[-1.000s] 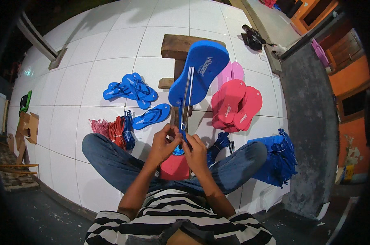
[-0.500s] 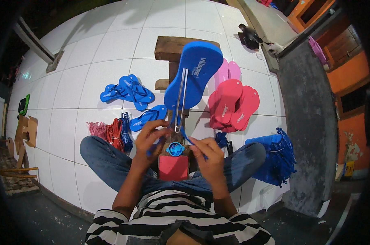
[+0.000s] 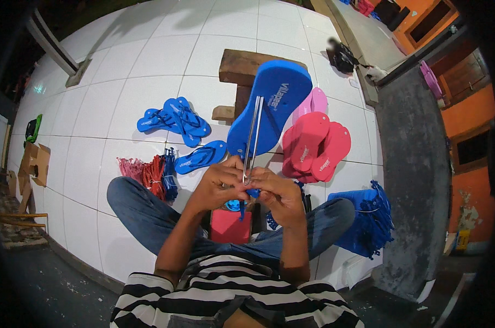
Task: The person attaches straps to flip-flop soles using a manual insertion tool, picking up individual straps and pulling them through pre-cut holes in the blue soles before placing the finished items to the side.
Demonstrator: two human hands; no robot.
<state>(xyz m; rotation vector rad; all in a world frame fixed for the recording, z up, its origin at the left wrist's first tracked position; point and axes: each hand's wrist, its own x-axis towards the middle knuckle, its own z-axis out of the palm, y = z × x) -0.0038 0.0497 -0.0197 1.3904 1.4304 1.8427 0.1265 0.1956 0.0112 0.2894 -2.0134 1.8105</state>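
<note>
A large blue flip-flop sole (image 3: 277,104) stands out in front of me over the wooden stand. Two thin, shiny metal rods (image 3: 255,131) run along its face down to my fingers. My left hand (image 3: 221,185) and my right hand (image 3: 280,192) meet at the rods' lower end, fingers bent and pinched. Between them is a blue flip-flop strap (image 3: 253,193), mostly covered by the fingers, with one end hanging down. Whether the strap is hooked on the rods is hidden. Under my hands, a small blue cup (image 3: 232,205) is partly covered, next to a red pad (image 3: 231,226).
Finished blue flip-flops (image 3: 187,123) lie at the left, above bundles of pink, red and blue straps (image 3: 154,176). Red-pink soles (image 3: 315,147) are stacked on the right. Beside my right knee is a large blue strap bundle (image 3: 362,218). Behind the sole is a wooden block (image 3: 233,66).
My hands have come together at the rods' lower end, where before they were apart with the strap stretched between them. The whole view has shifted slightly.
</note>
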